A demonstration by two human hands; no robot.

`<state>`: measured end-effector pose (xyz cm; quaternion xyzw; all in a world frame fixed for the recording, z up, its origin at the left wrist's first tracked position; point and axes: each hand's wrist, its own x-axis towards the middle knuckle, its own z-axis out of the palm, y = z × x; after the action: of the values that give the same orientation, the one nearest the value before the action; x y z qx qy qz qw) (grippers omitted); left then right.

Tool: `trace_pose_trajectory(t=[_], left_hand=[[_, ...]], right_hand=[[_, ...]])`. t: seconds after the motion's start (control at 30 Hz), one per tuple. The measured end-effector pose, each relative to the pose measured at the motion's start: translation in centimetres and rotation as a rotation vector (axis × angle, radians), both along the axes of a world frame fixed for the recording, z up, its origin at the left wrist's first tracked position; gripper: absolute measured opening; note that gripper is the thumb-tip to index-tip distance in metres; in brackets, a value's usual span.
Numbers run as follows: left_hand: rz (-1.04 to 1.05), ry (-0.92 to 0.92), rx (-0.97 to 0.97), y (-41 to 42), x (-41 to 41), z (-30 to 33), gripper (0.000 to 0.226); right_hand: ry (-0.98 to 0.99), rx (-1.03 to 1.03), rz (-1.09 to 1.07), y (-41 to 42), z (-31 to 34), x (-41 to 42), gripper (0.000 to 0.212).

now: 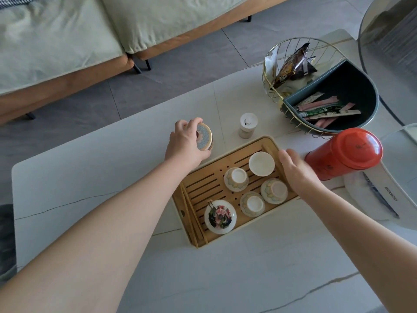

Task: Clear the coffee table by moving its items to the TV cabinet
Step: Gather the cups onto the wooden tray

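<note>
At the far left, beyond the coffee table (90, 222), a green-cushioned sofa (56, 48) stands on grey floor tiles, with a strip of bare floor between it and the table's far edge. The table's left half is bare pale stone up to its rounded left corner.

The left hand (186, 143) reaches in over that open stretch and grips a small round canister with a blue speckled lid (204, 137), fingers curled over its far rim, thumb on the near side. The canister sits on the tabletop just beyond the far left corner of the bamboo tea tray (266, 141). Just right of it, close to the tray's far edge, stands a small white dispenser bottle (248, 125).

On the slatted tray are three upturned cups, a white bowl, a flower-painted lid and wooden tongs along the near left rim.

The right hand (297, 171) rests on the tray's right edge, fingers loosely extended together, clasping nothing. Just beside it lies a red cylindrical tin (345, 153), tipped on a white tissue box (383, 195). Farther back, a gold wire basket (277, 71) of snack packets adjoins a dark half-round bin (352, 86) of sachets, near the table's far right edge.
</note>
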<state>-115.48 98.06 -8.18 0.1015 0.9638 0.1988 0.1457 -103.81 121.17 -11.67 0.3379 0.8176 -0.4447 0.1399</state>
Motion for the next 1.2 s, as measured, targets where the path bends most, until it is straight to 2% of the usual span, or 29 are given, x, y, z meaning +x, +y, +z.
trace_pose_trajectory(t=[0.13,0.27,0.37,0.57,0.83,1.1,1.2], left_hand=[[-0.063,0.010,0.007,-2.2,1.5,1.9,0.095],[-0.175,-0.073,-0.032,-3.7,4.0,3.2,0.110],[-0.255,-0.091,-0.094,-4.0,5.9,3.3,0.111],[-0.308,-0.147,-0.101,-3.8,7.9,2.2,0.113],[-0.403,-0.125,-0.098,-3.7,7.3,2.0,0.114],[-0.290,-0.235,-0.062,-3.9,8.0,2.0,0.119],[-0.091,-0.250,0.056,-4.5,9.0,2.3,0.121]], right_hand=[[-0.007,0.034,-0.021,-0.2,1.3,0.6,0.058],[-0.006,0.058,-0.030,-1.1,3.1,1.5,0.053],[0.019,0.062,0.012,-2.2,4.3,2.4,0.042],[0.072,0.077,0.022,-3.8,5.1,4.4,0.042],[0.066,0.090,0.021,-3.6,4.5,5.6,0.041],[0.052,0.183,0.078,-2.5,4.3,4.3,0.035],[0.036,0.188,0.046,-1.9,4.2,3.6,0.043]])
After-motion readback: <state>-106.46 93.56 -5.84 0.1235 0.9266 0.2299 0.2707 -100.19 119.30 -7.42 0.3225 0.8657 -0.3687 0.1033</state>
